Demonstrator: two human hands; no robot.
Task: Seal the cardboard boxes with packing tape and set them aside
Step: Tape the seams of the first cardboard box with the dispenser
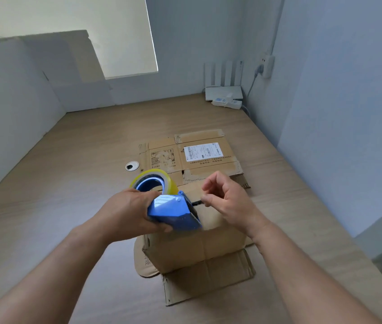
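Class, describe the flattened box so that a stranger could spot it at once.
Start at the wooden table. Beyond the upright open box lies a flattened box, just right of a round cable hole. It alone bears a white shipping label.

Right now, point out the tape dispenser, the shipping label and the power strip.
tape dispenser (173, 211), head view, blue side plate.
shipping label (202, 151), head view, middle of sticker.
power strip (228, 104), head view, top face.

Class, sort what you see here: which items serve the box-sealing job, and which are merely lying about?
For the job: tape dispenser, tape roll, near cardboard box, flattened cardboard box.
Lying about: router, power strip, cable grommet.
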